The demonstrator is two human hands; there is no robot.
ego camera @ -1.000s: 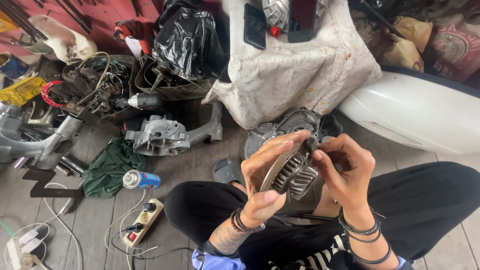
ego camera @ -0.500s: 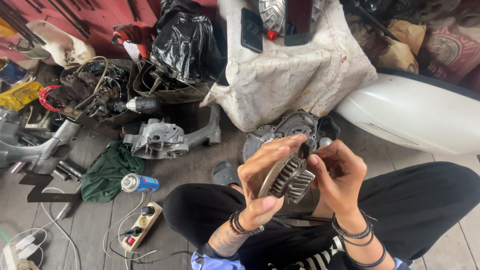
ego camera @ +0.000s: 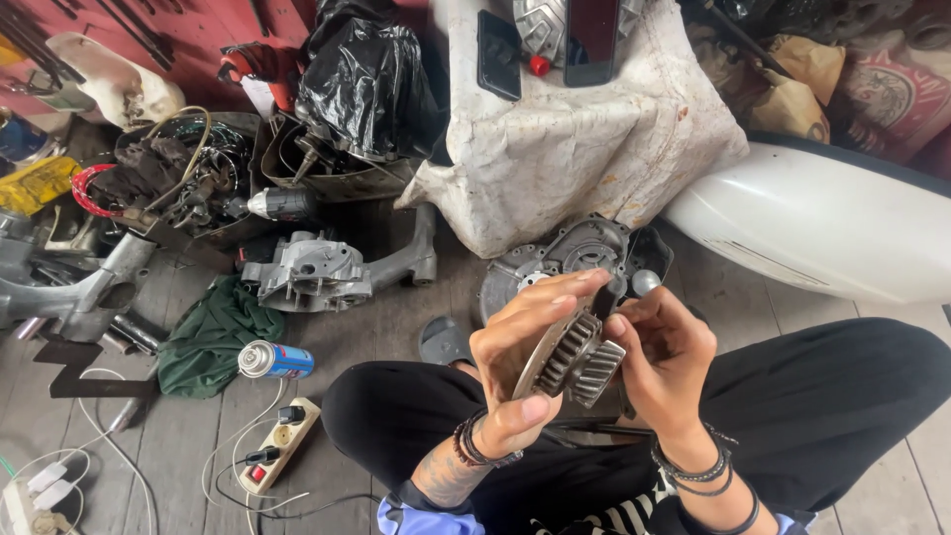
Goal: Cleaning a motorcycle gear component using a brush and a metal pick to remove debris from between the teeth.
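I sit cross-legged on a wooden floor and hold a metal gear assembly (ego camera: 575, 359) in front of me, a large toothed wheel with a smaller helical gear on it. My left hand (ego camera: 515, 367) wraps around the big wheel from the left, thumb underneath. My right hand (ego camera: 666, 362) pinches the smaller gear end from the right. Just behind the hands, an open grey engine case (ego camera: 575, 253) lies on the floor.
A grey engine crankcase (ego camera: 312, 269) lies at left, with a green rag (ego camera: 213, 337), a spray can (ego camera: 272, 360) and a power strip (ego camera: 282, 441) near my left knee. A stained cloth-covered stand (ego camera: 584, 139) holds two phones. A white body panel (ego camera: 802, 228) sits at right.
My hands and the gear assembly stay together in front of me; the gear has tilted slightly and sits a little lower in view. The camera has shifted slightly.
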